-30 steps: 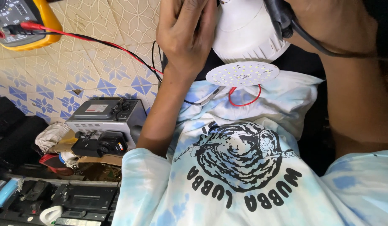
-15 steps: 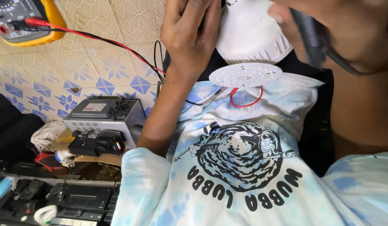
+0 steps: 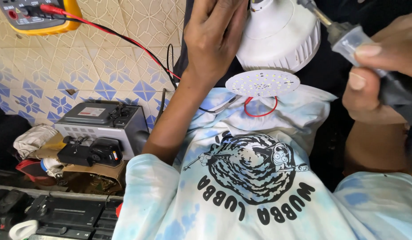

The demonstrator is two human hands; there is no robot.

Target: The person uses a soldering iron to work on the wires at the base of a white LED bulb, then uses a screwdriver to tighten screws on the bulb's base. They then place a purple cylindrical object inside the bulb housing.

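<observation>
The hands are busy: left hand (image 3: 212, 38) grips the opened white bulb housing (image 3: 279, 38), right hand (image 3: 379, 75) pinches a soldering iron (image 3: 343, 35), LED disc (image 3: 262, 83) dangling loose on its red wire (image 3: 260, 106), not yet refitted.

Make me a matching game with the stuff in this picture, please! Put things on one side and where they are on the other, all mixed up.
Things:
1. white bulb housing
2. soldering iron
3. round LED board
4. yellow multimeter

Places:
A. hanging just below the bulb housing on a red wire
B. top left corner, on the tiled surface
C. gripped by the left hand
D. gripped by the right hand

Pairs: 1-C, 2-D, 3-A, 4-B
</observation>
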